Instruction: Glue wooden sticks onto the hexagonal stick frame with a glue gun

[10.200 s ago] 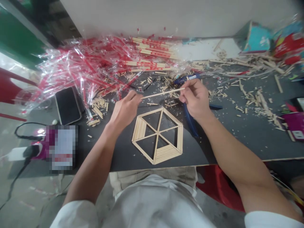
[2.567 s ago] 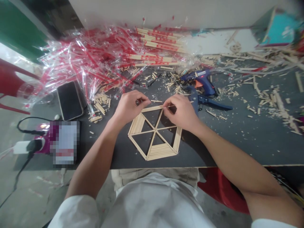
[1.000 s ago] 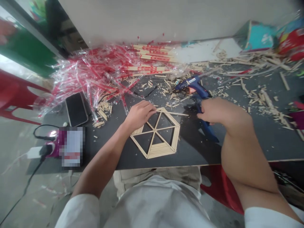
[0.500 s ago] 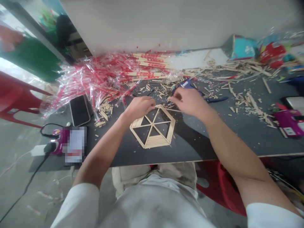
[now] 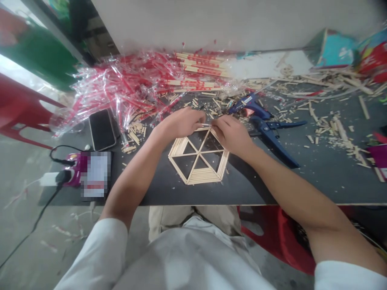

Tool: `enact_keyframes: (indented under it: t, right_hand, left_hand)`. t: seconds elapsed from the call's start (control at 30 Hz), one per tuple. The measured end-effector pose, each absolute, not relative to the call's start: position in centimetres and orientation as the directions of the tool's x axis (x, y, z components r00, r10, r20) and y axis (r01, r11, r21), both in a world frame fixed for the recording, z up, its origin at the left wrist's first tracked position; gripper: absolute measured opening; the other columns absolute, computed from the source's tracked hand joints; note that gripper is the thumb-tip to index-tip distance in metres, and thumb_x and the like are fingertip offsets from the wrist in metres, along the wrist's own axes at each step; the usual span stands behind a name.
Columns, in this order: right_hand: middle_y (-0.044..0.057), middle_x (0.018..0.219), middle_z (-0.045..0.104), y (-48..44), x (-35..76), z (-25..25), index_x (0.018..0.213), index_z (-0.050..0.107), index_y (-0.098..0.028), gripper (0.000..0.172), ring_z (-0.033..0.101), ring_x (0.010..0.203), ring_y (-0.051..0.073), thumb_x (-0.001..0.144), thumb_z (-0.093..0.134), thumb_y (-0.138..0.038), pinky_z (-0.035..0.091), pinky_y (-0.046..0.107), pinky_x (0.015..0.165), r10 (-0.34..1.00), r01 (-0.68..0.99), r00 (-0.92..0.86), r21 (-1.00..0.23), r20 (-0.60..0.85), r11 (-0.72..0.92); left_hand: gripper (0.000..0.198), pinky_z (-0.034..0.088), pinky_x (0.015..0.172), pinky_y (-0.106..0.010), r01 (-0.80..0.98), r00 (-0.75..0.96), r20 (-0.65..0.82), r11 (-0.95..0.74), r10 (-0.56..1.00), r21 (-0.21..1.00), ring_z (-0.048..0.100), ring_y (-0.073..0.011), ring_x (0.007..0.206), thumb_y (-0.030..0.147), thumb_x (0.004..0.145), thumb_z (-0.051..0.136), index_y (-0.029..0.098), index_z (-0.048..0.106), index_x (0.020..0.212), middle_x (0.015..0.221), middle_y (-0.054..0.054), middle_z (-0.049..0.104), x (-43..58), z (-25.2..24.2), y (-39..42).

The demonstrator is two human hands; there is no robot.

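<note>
A flat hexagonal frame (image 5: 205,176) of pale wooden sticks lies on the dark table, with spokes meeting at its middle and rows of sticks filling parts of its rim. At its far edge my left hand (image 5: 184,123) is closed, thumb and fingers pinched together. Beside it my right hand (image 5: 232,133) is also closed, covering the frame's far right corner. A thin wooden stick (image 5: 207,124) shows between the fingertips of both hands; its ends are hidden. Just right of my right hand lie a blue glue gun (image 5: 256,108) and a dark blue hand cutter (image 5: 273,141).
Clear and red plastic wrappers (image 5: 121,84) heap up at the back left, beside wrapped chopsticks (image 5: 202,64). Stick offcuts (image 5: 335,129) litter the right side. A black phone (image 5: 102,129), a pixelated screen (image 5: 96,175) and a purple power strip (image 5: 74,169) lie at left.
My right hand has moved left and down toward my left hand, onto the frame's far corner. The blue glue gun and cutter now show more fully. The view has shifted slightly.
</note>
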State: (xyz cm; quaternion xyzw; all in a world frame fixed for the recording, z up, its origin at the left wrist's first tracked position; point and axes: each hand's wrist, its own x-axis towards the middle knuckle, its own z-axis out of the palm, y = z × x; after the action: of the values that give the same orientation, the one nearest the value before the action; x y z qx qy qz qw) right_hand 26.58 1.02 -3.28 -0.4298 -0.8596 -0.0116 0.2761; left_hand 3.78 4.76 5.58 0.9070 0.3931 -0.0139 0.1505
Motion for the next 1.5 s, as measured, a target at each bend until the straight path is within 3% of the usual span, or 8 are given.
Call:
enact_keyframes:
  t: [0.1,0.3,0.53,0.97,1.37,1.5]
  right_hand:
    - [0.013,0.101,0.071,0.7,26.7,-3.2,0.109,0.073,-0.019,0.029,0.068,0.095,0.027,0.11,0.044,-0.024,0.057,0.042,0.087,0.723,0.704,-0.464,-0.283,0.512,0.652]
    - [0.01,0.1,0.072,0.7,26.8,-3.3,0.102,0.078,-0.023,0.021,0.069,0.088,0.024,0.105,0.059,-0.031,0.056,0.037,0.074,0.698,0.625,-0.486,-0.349,0.525,0.698]
    - [0.009,0.096,0.075,0.9,27.2,-2.6,0.095,0.077,-0.024,0.017,0.071,0.086,0.023,0.102,0.062,-0.028,0.059,0.039,0.078,0.72,0.597,-0.472,-0.416,0.508,0.685]
    - [0.008,0.095,0.075,1.4,27.9,-2.6,0.09,0.078,-0.026,0.021,0.07,0.082,0.022,0.1,0.063,-0.037,0.057,0.037,0.077,0.753,0.63,-0.469,-0.423,0.462,0.651]
    - [0.008,0.096,0.076,1.1,27.7,-2.5,0.094,0.078,-0.026,0.014,0.073,0.082,0.022,0.1,0.066,-0.025,0.058,0.037,0.075,0.724,0.583,-0.492,-0.435,0.483,0.687]
    - [0.008,0.096,0.076,1.0,27.5,-2.2,0.094,0.078,-0.024,0.014,0.072,0.082,0.022,0.1,0.065,-0.023,0.058,0.037,0.075,0.718,0.59,-0.492,-0.418,0.492,0.691]
  left_hand:
    - [0.032,0.047,0.086,-0.03,0.712,0.697,-0.215,-0.622,0.684,0.326,0.071,-0.0211,0.093,0.031,0.1,0.056,0.018,0.079,0.118,0.1,-0.008,0.08,2.6,6.2,4.8]
    - [0.026,0.05,0.084,-0.025,0.715,0.649,-0.173,-0.516,0.741,0.473,0.072,-0.0172,0.086,0.041,0.096,0.065,0.023,0.083,0.102,0.091,-0.001,0.08,-2.2,7.3,6.3]
    - [0.033,0.05,0.08,-0.024,0.751,0.616,-0.263,-0.452,0.742,0.482,0.072,-0.0173,0.084,0.046,0.095,0.065,0.023,0.084,0.109,0.093,-0.003,0.08,-3.9,7.2,7.7]
    - [0.023,0.05,0.08,-0.024,0.685,0.693,-0.207,-0.542,0.691,0.486,0.073,-0.0169,0.087,0.032,0.093,0.065,0.022,0.084,0.098,0.096,-0.001,0.083,-1.3,5.4,7.5]
    - [0.022,0.049,0.072,-0.027,0.674,0.701,-0.236,-0.516,0.673,0.529,0.069,-0.0147,0.069,0.03,0.092,0.064,0.022,0.084,0.089,0.078,-0.001,0.079,-0.2,3.8,7.7]
    - [0.018,0.053,0.076,-0.029,0.664,0.699,-0.247,-0.479,0.671,0.575,0.07,-0.0154,0.066,0.03,0.088,0.069,0.022,0.085,0.086,0.072,-0.001,0.077,0.2,3.5,7.7]
